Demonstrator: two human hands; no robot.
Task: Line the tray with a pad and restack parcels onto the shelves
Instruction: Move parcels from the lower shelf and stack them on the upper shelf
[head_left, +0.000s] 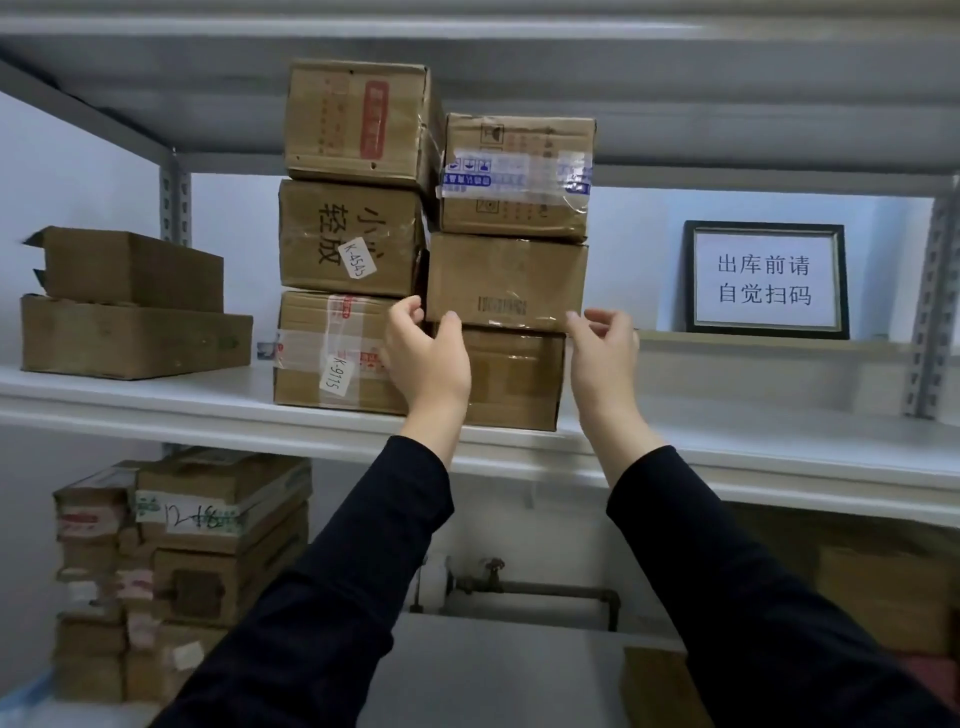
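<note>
We reach up to the white shelf (156, 410), where two stacks of three cardboard parcels stand side by side at 12 o'clock. The middle parcel (506, 280) of the right stack sits between our hands, resting on the bottom parcel (511, 379) and under the blue-taped parcel (517, 179).

Our left hand (426, 358) is at 8 o'clock of that middle parcel. It is cupped, with loosely curved fingers by the parcel's left lower corner and the thumb tip at its lower front edge. We cannot tell whether it touches the cardboard.

Our right hand (605, 358) is at 4 o'clock of the same parcel, half open with relaxed fingers, just beside the right lower corner and holding nothing.

At 9 o'clock of the hands stands the other stack, its lowest box (322, 353) labelled K-9115. At 3 o'clock a framed sign (766, 280) leans at the back of the shelf.
</note>
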